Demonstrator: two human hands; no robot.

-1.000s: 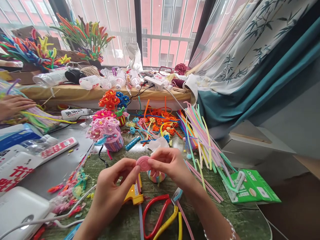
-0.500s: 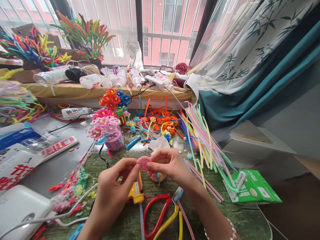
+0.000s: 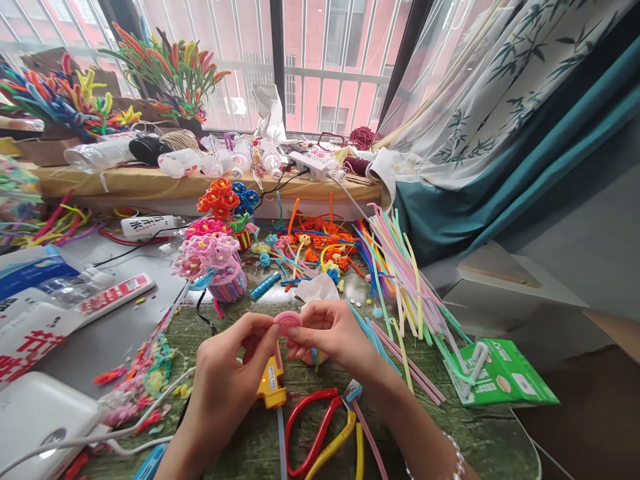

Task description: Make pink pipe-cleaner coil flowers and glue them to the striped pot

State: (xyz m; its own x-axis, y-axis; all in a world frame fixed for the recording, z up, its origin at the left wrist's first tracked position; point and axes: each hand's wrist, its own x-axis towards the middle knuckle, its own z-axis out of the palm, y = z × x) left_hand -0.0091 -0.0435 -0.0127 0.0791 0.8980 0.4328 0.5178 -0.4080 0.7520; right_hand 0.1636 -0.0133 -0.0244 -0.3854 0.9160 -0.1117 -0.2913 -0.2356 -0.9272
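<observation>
A small flat coil of pink pipe cleaner (image 3: 287, 322) is pinched between both hands above the table. Thumb and fingertips of my left hand (image 3: 227, 373) grip its left edge. My right hand (image 3: 337, 337) holds the right edge, with the thumb on the front. Under the hands lies a yellow glue gun (image 3: 271, 385) with a glue stick out of its rear, partly covered by my left hand. Pliers with one red and one yellow handle (image 3: 320, 437) rest close to my right forearm. Behind my right fingers a pastel-coloured piece (image 3: 315, 359) is mostly hidden.
Pipe-cleaner flowers in a striped pot (image 3: 227, 283) stand left of centre. Bundles of pastel pipe cleaners (image 3: 405, 280) lie to the right, near a green packet (image 3: 505, 373). A white device (image 3: 45, 420) with a cable sits at lower left. Bottles (image 3: 180, 162) line the sill.
Both hands keep their pinch on the pink coil, and the right fingers have shifted slightly. The view has moved a little; more blue pipe cleaners show beside the right wrist.
</observation>
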